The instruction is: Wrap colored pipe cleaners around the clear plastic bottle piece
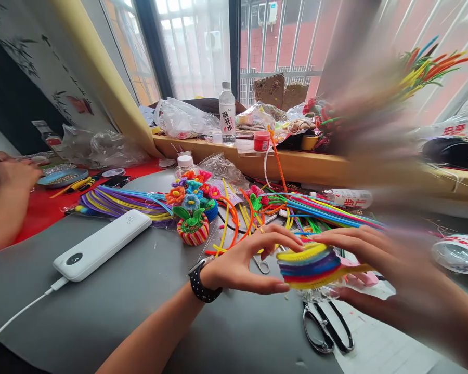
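A small pot of wound pipe cleaners (310, 267), striped yellow, pale blue, purple, blue and red, is held between my two hands above the table. Clear plastic shows beneath it. My left hand (244, 262), with a dotted watch strap at the wrist, grips its left side, thumb low and fingers on top. From the right, my right hand (386, 278) holds it, thumb underneath; a yellow pipe-cleaner end (356, 269) sticks out there. Black-handled scissors (325, 332) lie just below. Beyond my left hand stands a finished-looking striped pot of fuzzy flowers (193, 223).
A white power bank (103, 244) with a cable lies left. Bundles of pipe cleaners (120, 203) and loose pieces (331, 210) spread across the back. A water bottle (227, 115) stands on the sill. Another person's hands (15, 174) are at far left. A large blur covers the right.
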Demonstrator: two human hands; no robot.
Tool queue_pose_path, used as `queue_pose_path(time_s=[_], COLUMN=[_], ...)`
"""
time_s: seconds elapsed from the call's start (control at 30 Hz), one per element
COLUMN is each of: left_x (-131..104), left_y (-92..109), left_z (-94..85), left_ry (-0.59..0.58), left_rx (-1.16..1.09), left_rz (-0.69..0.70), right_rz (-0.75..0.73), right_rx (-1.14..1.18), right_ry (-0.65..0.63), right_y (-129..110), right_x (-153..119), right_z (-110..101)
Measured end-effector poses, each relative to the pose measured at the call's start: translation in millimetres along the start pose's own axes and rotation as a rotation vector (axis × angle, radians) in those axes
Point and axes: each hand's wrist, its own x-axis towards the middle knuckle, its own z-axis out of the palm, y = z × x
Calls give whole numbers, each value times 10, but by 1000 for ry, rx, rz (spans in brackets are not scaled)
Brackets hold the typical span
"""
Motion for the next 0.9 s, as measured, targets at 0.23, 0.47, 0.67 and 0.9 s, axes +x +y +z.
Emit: queue_pose_path(time_s=[0.23,0.47,0.67,0.9], left_x=[5,30,38,47], left_y=[-26,-76,-119,-67], left_z=[109,192,191,151], left_ry=[200,96,82,178], left_rx=[72,-86,-238,-441], left_rz=[-292,-454,-485,-567], right_rz=[-134,-182,-201,-97], right_rx=[-256,-277,-266,-266], right_ry=[67,73,68,257], right_y=[-75,-185,-181,-94], right_x=[97,226,198,195], right_z=[140,165,161,90])
